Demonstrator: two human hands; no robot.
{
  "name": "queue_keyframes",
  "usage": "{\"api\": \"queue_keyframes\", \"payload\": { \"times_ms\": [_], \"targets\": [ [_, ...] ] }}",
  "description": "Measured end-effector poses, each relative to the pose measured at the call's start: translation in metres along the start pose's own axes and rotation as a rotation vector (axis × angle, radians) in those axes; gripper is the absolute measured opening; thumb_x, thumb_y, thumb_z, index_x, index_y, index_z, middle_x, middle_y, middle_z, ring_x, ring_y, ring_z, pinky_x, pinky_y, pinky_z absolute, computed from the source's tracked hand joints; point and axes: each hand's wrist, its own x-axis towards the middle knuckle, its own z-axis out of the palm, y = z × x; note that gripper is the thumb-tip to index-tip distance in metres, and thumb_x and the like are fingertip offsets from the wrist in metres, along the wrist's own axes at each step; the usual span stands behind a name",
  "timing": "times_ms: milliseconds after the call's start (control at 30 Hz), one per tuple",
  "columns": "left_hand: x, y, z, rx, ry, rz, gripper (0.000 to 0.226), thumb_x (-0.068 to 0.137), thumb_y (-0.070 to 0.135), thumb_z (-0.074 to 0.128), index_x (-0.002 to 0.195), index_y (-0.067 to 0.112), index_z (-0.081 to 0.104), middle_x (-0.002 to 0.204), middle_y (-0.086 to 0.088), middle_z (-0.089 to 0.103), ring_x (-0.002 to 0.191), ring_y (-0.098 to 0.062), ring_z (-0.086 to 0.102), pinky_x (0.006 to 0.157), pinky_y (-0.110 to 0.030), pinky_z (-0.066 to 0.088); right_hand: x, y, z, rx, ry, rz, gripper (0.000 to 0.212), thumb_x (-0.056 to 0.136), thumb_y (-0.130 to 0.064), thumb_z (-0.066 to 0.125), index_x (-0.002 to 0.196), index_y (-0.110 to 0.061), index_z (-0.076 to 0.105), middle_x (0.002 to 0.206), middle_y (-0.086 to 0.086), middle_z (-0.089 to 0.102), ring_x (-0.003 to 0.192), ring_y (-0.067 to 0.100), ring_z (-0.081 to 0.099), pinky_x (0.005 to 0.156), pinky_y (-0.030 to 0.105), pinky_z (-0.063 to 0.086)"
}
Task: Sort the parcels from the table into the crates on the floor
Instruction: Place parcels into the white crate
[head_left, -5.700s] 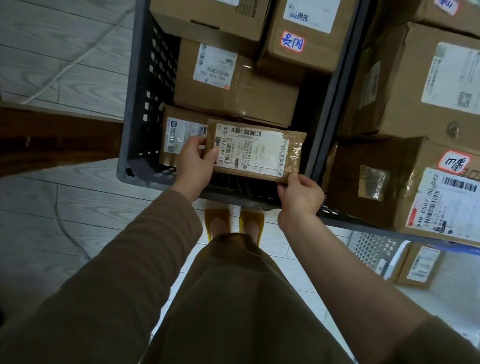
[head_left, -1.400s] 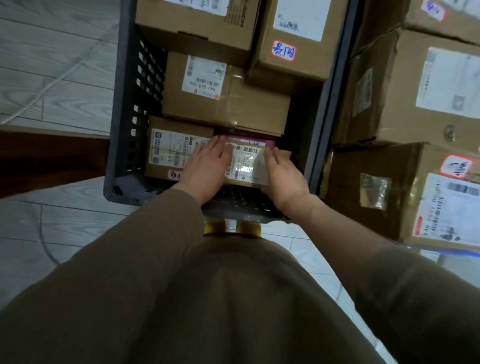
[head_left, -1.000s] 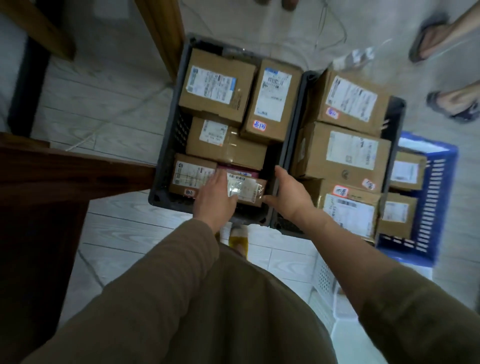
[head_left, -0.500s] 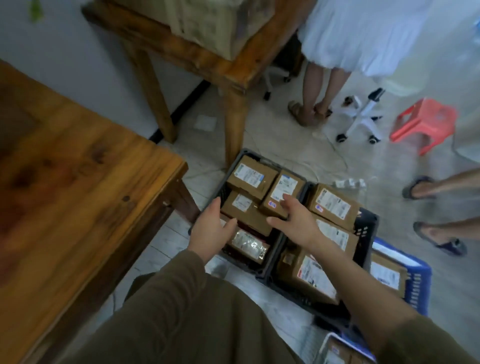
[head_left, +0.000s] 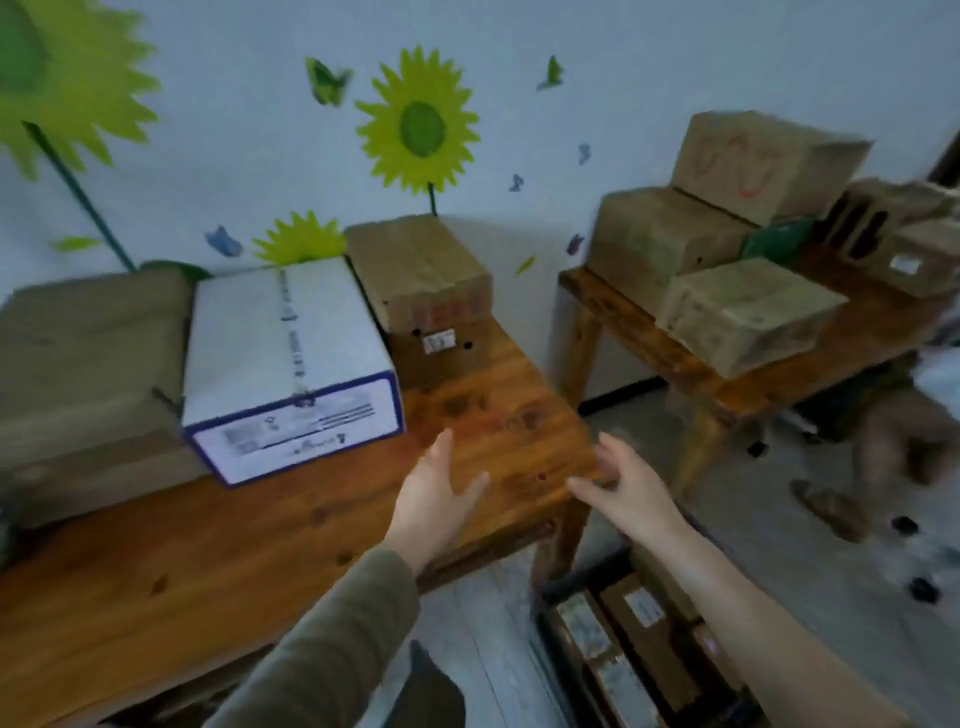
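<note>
Head view: the wooden tabletop (head_left: 249, 571) carries a big brown parcel (head_left: 88, 358), a white parcel (head_left: 285, 348) and a smaller brown parcel (head_left: 423, 275); a filled dark crate (head_left: 576, 584) sits on the floor (head_left: 483, 613) lower right. My left hand (head_left: 434, 499) and right hand (head_left: 631, 486) hover at the tabletop corner, each grip apart.

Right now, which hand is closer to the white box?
Left. The left hand is just right of the white box; the right hand is farther right, by the corner of the table.
</note>
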Motion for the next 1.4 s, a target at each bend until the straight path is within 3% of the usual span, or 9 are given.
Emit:
{"api": "queue_keyframes", "payload": {
  "times_ms": [167,433,800,1033,1233,1367,1400],
  "targets": [
    [-0.004,-0.042,-0.084,-0.003,0.202,-0.073,0.072,0.09,0.04,0.056,0.149,0.019,0.018,0.151,-0.002,0.031,0.137,-0.019,0.033,0.108,-0.029,0.031,0.035,-0.087,0.055,-0.026,-0.066,-0.15,0.079,0.084,-0.03,0.069,0.147,-0.012,0.025,0.146,0.005,0.04,0.133,0.017,0.041,0.104,0.027,0.033],
    [0.03,-0.084,-0.165,-0.004,0.307,-0.075,0.07,0.091,0.038,0.055,0.148,0.021,0.018,0.152,-0.001,0.031,0.135,-0.019,0.036,0.103,-0.03,0.038,0.077,-0.173,0.127,-0.057,-0.044,-0.257,0.079,0.084,-0.032,0.068,0.147,-0.014,0.025,0.149,0.005,0.037,0.135,0.018,0.038,0.107,0.032,0.034],
    [0.139,-0.058,-0.145,0.052,0.211,-0.053,0.068,0.094,0.041,0.047,0.149,0.015,0.016,0.155,-0.003,0.023,0.141,-0.019,0.024,0.112,-0.03,0.022,0.18,-0.157,0.083,-0.152,0.069,-0.188,0.067,0.092,-0.037,0.056,0.148,-0.015,0.026,0.149,0.004,0.038,0.135,0.018,0.038,0.107,0.031,0.032],
    [0.227,-0.031,-0.114,-0.038,0.296,-0.21,0.065,0.093,0.046,0.047,0.146,0.016,0.025,0.151,-0.003,0.032,0.137,-0.021,0.033,0.108,-0.033,0.03,0.296,-0.146,0.052,-0.207,0.104,-0.235,0.057,0.097,-0.039,0.045,0.146,-0.012,0.03,0.15,0.005,0.035,0.137,0.021,0.035,0.109,0.034,0.031],
    [0.279,-0.011,-0.094,-0.213,0.361,-0.313,0.041,0.094,0.038,0.048,0.127,0.014,0.049,0.125,-0.006,0.059,0.112,-0.023,0.056,0.097,-0.035,0.045,0.374,-0.138,0.04,-0.022,0.037,-0.097,0.06,0.096,-0.039,0.047,0.145,-0.007,0.03,0.149,0.008,0.036,0.136,0.024,0.034,0.108,0.033,0.03],
    [0.293,-0.011,-0.087,-0.268,0.415,-0.364,0.039,0.093,0.035,0.052,0.125,0.014,0.052,0.12,-0.004,0.062,0.109,-0.022,0.058,0.096,-0.037,0.047,0.392,-0.127,0.046,0.329,-0.122,0.124,0.06,0.093,-0.041,0.054,0.139,-0.005,0.04,0.13,0.001,0.049,0.128,0.025,0.044,0.093,0.027,0.035],
    [0.295,-0.011,-0.086,-0.272,0.426,-0.374,0.038,0.092,0.034,0.053,0.125,0.013,0.052,0.119,-0.004,0.062,0.108,-0.023,0.058,0.096,-0.036,0.047,0.395,-0.123,0.048,0.396,-0.155,0.158,0.064,0.091,-0.045,0.054,0.14,-0.007,0.04,0.134,0.002,0.05,0.127,0.025,0.045,0.094,0.028,0.036]
  ]
}}
